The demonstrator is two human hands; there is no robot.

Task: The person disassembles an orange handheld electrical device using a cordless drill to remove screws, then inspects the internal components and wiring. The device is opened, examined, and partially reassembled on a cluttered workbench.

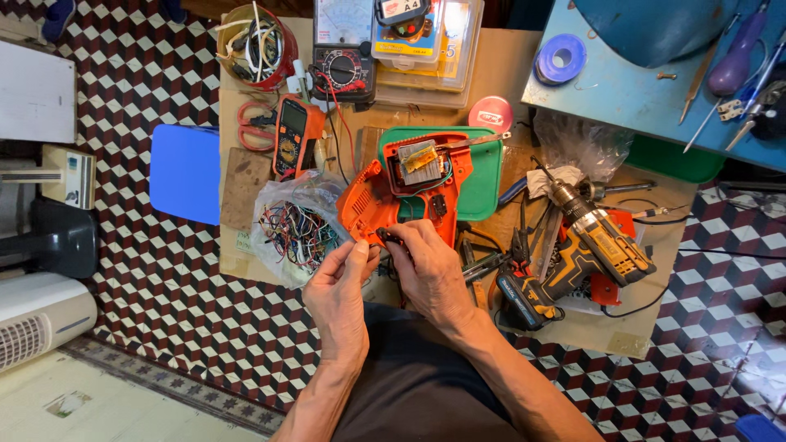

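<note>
An opened orange power-tool housing point(426, 176) lies on a green tray point(488, 176), its wiring and a metal block exposed. A separate orange shell half point(366, 205) leans against its left side. My right hand point(427, 266) pinches a small black part point(391, 238) at the lower edge of the housing. My left hand point(340, 290) is just left of it, fingertips closed on something small that I cannot make out, touching the shell half.
A bag of coloured wires point(296, 229) lies to the left. An orange multimeter point(293, 135), red scissors point(255, 124) and a black analogue meter point(344, 57) sit behind. A yellow-black cordless drill point(585, 245) and pliers point(516, 245) lie to the right. A blue stool point(185, 173) stands left.
</note>
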